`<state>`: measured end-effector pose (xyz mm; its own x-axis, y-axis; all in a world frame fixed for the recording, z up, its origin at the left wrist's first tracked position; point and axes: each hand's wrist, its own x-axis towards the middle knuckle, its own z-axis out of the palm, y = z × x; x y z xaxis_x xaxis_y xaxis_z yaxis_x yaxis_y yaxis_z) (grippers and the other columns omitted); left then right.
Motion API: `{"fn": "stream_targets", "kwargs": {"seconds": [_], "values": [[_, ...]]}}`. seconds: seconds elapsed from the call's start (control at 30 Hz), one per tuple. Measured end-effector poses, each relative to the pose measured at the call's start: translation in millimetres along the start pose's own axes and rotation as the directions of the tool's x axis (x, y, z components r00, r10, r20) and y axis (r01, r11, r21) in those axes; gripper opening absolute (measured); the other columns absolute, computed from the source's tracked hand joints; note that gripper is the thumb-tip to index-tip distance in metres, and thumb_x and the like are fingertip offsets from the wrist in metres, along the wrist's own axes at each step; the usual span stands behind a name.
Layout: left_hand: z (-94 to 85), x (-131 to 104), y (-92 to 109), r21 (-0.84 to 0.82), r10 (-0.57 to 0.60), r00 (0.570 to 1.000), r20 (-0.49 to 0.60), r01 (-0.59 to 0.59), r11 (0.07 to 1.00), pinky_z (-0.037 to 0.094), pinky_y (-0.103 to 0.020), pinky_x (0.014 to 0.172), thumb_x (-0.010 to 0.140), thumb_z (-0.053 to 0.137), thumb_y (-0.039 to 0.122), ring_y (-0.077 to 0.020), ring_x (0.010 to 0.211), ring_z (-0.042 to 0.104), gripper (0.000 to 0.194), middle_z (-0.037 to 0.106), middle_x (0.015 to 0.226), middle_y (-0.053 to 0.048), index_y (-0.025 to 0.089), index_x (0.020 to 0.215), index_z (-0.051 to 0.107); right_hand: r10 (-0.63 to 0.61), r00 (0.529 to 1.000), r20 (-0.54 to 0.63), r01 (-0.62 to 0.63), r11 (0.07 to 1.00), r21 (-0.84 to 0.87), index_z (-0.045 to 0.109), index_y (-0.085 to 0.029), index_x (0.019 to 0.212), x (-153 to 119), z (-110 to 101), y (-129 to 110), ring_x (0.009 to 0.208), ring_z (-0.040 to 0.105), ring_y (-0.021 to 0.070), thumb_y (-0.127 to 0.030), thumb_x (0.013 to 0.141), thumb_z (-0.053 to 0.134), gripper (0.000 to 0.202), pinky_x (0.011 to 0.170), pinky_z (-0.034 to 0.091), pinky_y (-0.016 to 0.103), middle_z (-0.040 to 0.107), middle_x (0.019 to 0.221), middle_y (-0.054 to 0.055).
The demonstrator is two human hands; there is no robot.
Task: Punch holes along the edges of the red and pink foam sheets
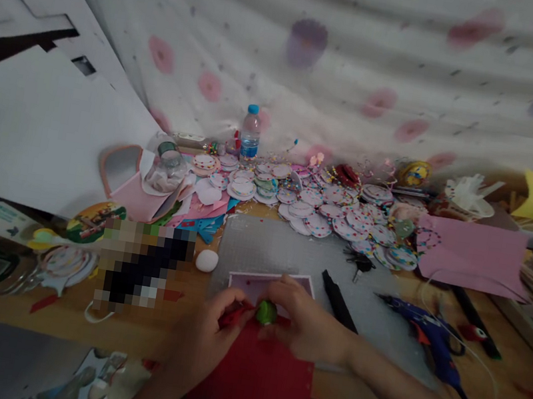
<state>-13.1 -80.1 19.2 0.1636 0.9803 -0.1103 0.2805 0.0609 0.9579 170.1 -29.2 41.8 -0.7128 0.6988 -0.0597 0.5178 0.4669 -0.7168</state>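
Near the front edge of the table, my left hand (218, 327) is closed, thumb and fingers pinching a piece of red material. My right hand (301, 319) is beside it, fingers curled around a small round green thing (267, 312) whose kind I cannot make out. Below both hands spreads a red sheet (262, 381), paper or cloth, with small marks along its right edge. Partly hidden behind the fingers, a white-bordered picture card (303, 285) lies on a grey cutting mat (259, 245).
Several decorated paper discs (300, 208) pile up along the back, near a water bottle (251, 133). To the right lie a black marker (338, 302), keys (361, 263), a blue glue gun (427, 333) with its cord, and pink paper (475, 256). A white egg-shaped thing (207, 261) sits left.
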Motion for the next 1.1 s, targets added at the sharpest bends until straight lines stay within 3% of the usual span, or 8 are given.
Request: {"fn": "stream_targets", "kwargs": {"seconds": [0.23,0.4,0.47,0.7,0.93,1.03,1.1], "values": [[-2.7,-0.1,-3.1,0.080,-0.010,1.000,0.019,0.009,0.997,0.047,-0.026,0.074,0.083,0.055,0.025,-0.0165,0.082,0.063,0.008,0.066,0.086,0.000,0.021,0.090,0.057,0.017,1.000,-0.024,-0.019,0.998,-0.052,0.058,-0.016,0.075,3.2,12.1,13.3,0.072,0.051,0.0157,-0.022,0.070,0.068,0.013,0.067,0.034,0.027,0.060,0.074,0.001],[-9.7,1.7,7.6,0.189,-0.061,0.995,0.079,0.045,0.981,0.047,-0.032,0.084,0.065,0.076,0.036,-0.0228,0.098,0.060,0.049,0.066,0.106,-0.002,0.026,0.109,0.057,0.011,1.000,-0.027,-0.011,0.999,-0.034,0.060,-0.017,0.086,2.8,10.4,16.2,0.075,0.054,0.0165,-0.019,0.069,0.066,0.019,0.069,0.035,0.027,0.063,0.081,0.001],[-10.6,4.1,10.1,0.196,-0.068,0.994,0.089,0.050,0.979,0.047,-0.034,0.085,0.062,0.078,0.039,-0.0239,0.099,0.060,0.055,0.066,0.108,-0.002,0.026,0.112,0.058,0.007,0.999,-0.035,-0.008,1.000,-0.025,0.060,-0.017,0.088,2.2,10.0,15.8,0.077,0.054,0.0171,-0.020,0.069,0.066,0.021,0.070,0.034,0.028,0.063,0.083,0.002],[-3.0,10.2,7.6,0.084,-0.076,0.994,0.081,0.069,0.994,0.049,-0.030,0.086,0.063,0.079,0.025,-0.0213,0.097,0.064,0.048,0.070,0.106,-0.002,0.023,0.109,0.065,0.042,0.999,-0.029,-0.043,0.998,-0.050,0.060,-0.016,0.080,1.9,12.2,14.8,0.076,0.055,0.0172,-0.018,0.068,0.065,0.013,0.071,0.034,0.029,0.061,0.078,0.001],[-3.1,13.2,0.8,-0.017,-0.044,0.998,0.042,0.045,0.999,0.048,-0.028,0.089,0.064,0.077,0.020,-0.0205,0.099,0.064,0.046,0.070,0.108,-0.004,0.019,0.109,0.066,0.038,0.995,-0.096,-0.045,0.997,-0.070,0.059,-0.016,0.079,8.2,14.2,13.0,0.072,0.053,0.0156,-0.015,0.068,0.063,0.011,0.071,0.034,0.029,0.060,0.074,0.000],[-8.3,14.4,2.8,0.005,-0.109,0.992,0.066,0.109,0.994,0.047,-0.029,0.090,0.062,0.079,0.023,-0.0214,0.101,0.062,0.050,0.069,0.110,-0.004,0.020,0.110,0.065,0.068,0.996,-0.062,-0.068,0.998,0.004,0.060,-0.015,0.080,8.8,11.4,13.4,0.069,0.051,0.0145,-0.018,0.069,0.065,0.013,0.065,0.035,0.026,0.059,0.074,0.001],[-11.8,13.5,3.4,0.033,-0.143,0.987,0.072,0.141,0.989,0.047,-0.030,0.090,0.061,0.079,0.024,-0.0218,0.101,0.062,0.050,0.069,0.110,-0.004,0.020,0.109,0.064,0.103,0.995,0.009,-0.104,0.985,0.141,0.060,-0.015,0.084,7.7,9.6,15.5,0.066,0.049,0.0131,-0.022,0.072,0.064,0.014,0.060,0.036,0.024,0.058,0.074,0.000]]}}
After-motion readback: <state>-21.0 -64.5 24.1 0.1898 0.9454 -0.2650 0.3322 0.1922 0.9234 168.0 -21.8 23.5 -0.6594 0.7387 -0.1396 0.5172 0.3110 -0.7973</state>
